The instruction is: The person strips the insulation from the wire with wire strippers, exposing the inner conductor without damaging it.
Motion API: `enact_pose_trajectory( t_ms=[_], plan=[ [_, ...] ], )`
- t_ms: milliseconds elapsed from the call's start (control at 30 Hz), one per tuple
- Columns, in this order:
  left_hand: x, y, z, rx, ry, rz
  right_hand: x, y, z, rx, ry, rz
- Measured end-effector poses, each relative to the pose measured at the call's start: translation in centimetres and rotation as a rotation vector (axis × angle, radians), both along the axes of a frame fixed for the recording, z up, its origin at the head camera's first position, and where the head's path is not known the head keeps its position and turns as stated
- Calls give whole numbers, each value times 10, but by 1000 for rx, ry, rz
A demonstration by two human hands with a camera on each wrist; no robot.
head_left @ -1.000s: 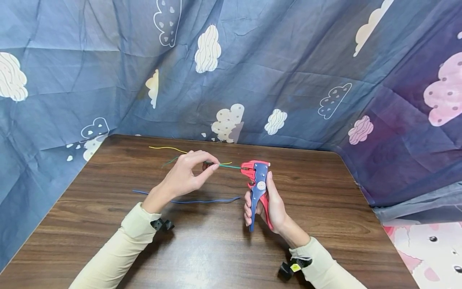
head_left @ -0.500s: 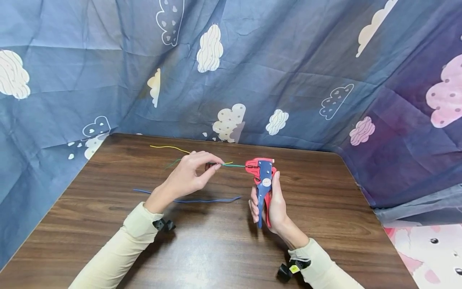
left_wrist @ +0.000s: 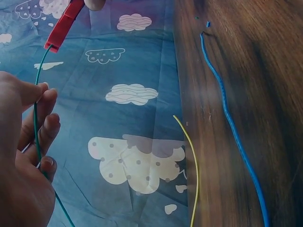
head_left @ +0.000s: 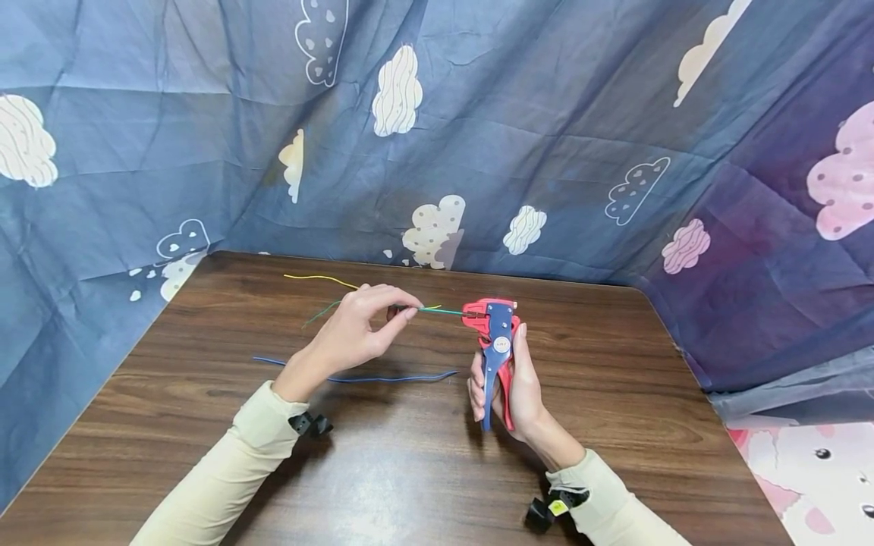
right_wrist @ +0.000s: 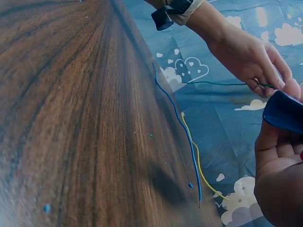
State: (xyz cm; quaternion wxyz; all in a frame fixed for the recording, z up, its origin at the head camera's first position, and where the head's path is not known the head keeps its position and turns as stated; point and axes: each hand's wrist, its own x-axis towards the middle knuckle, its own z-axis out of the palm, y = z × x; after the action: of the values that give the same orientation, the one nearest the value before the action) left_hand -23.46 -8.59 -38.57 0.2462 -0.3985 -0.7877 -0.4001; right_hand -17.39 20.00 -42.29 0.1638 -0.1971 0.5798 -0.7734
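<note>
Partly, the green wire (head_left: 444, 311) was hidden: a stretch of it passed behind the fingers of the left hand (head_left: 358, 327), and its right end ran into the red mouth of the wire stripper (head_left: 501, 330), so the tip could not be seen. The left hand also blocked the middle of the yellow wire (left_wrist: 196, 163), and the left wrist covered part of the blue wire (left_wrist: 226, 111). The left wrist view cut off the stripper at its top edge; the right wrist view caught little beyond a blue handle. How tightly the stripper's mouth was closed was hard to make out.

The green wire was held up over the table (head_left: 614, 364), between the two hands and toward the far edge. The left hand pinched it between thumb and fingers; the right hand (head_left: 524, 394) gripped the stripper's handles. The yellow wire lay close to the table's far edge. The blue wire lay nearer the front edge than the yellow one, and a small blue scrap (right_wrist: 190, 185) sat just beside its bare end.
</note>
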Motion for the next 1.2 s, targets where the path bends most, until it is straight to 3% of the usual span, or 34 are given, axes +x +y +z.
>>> enact_pose_trajectory(
  t_ms=[433, 1200],
  plan=[
    [0, 0, 1, -2, 6, 11, 0, 1, 0, -18, -40, 56],
    [0, 0, 1, -9, 6, 0, 0, -1, -1, -5, -19, 96]
  ],
)
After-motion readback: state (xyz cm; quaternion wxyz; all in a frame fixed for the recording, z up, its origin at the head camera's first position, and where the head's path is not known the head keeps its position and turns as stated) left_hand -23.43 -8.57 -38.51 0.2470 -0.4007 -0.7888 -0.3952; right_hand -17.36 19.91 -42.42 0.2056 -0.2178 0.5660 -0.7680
